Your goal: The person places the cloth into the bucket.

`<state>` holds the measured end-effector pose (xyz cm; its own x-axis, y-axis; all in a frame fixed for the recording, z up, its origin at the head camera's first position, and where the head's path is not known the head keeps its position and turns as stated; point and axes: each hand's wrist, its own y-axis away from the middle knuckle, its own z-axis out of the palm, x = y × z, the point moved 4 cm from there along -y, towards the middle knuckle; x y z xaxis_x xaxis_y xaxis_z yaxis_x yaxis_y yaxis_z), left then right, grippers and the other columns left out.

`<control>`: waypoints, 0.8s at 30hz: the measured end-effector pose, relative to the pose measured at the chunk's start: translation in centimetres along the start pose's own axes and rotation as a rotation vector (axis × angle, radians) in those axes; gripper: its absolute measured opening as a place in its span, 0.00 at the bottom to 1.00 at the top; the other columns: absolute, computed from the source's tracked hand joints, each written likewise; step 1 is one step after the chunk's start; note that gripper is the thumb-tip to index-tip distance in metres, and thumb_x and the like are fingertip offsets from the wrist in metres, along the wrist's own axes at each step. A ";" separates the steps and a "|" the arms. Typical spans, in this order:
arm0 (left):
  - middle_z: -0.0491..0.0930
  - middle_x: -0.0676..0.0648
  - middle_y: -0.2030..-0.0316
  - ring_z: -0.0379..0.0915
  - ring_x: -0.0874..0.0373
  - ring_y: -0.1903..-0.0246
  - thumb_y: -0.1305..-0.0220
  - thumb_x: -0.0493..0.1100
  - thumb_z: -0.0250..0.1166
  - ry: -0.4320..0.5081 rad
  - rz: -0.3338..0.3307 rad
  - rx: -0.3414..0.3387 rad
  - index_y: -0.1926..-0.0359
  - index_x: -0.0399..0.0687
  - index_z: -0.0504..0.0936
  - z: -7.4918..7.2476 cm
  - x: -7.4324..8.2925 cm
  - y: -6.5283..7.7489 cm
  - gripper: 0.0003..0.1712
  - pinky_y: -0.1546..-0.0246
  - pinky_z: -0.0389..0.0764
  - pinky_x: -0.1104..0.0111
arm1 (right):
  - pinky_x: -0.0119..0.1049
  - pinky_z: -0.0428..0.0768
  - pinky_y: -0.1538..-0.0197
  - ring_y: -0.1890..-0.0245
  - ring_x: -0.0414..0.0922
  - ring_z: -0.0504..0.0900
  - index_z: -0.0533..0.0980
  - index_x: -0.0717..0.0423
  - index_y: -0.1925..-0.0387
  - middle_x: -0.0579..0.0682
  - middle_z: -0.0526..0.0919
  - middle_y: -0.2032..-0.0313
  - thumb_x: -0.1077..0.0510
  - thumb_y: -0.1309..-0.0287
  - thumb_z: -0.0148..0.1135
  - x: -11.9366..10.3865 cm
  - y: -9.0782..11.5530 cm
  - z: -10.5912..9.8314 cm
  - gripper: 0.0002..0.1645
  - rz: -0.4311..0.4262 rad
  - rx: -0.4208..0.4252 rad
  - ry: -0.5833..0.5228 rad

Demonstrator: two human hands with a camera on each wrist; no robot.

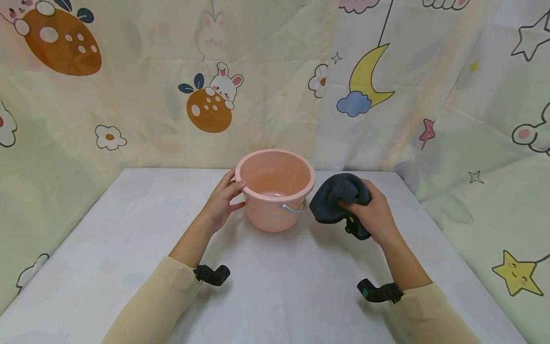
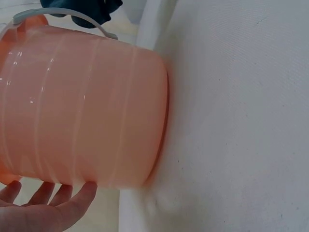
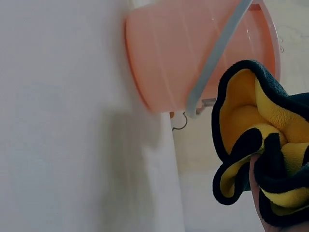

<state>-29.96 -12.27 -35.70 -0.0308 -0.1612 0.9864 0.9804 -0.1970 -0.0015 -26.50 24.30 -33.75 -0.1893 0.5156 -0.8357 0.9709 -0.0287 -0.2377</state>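
A pink plastic bucket (image 1: 275, 212) stands upright on the white-covered table, its pale grey handle (image 1: 294, 209) hanging down on the near right side. My left hand (image 1: 222, 200) rests against the bucket's left side, fingers spread at the rim and wall. In the left wrist view, its fingertips (image 2: 87, 191) touch the bucket wall. To the right of the bucket, my right hand (image 1: 378, 215) grips a bunched plush cloth (image 1: 339, 196), dark grey-blue outside. Its yellow lining (image 3: 244, 99) and dark edging show in the right wrist view. The cloth hangs above the table, casting a shadow.
The table (image 1: 275, 291) reaches back to a patterned fabric backdrop (image 1: 150, 95), just behind the bucket. More printed fabric (image 1: 481, 200) hangs along the right. Black wrist devices (image 1: 212, 275) sit on both forearms.
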 end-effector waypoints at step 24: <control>0.56 0.42 0.22 0.52 0.40 0.22 0.24 0.46 0.54 0.020 0.013 -0.012 0.18 0.59 0.54 0.1 0.0 0.1 0.38 0.28 0.61 0.38 | 0.59 0.73 0.40 0.35 0.57 0.73 0.66 0.41 0.25 0.54 0.75 0.33 0.51 0.41 0.75 -4.2 -0.6 -0.4 0.45 -0.125 -0.030 -0.015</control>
<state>-29.88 -12.19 -35.66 -0.0226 -0.1830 0.9828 0.9782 -0.2069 -0.0161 -26.20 22.52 -29.91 -0.3107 0.5010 -0.8077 0.9437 0.0609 -0.3252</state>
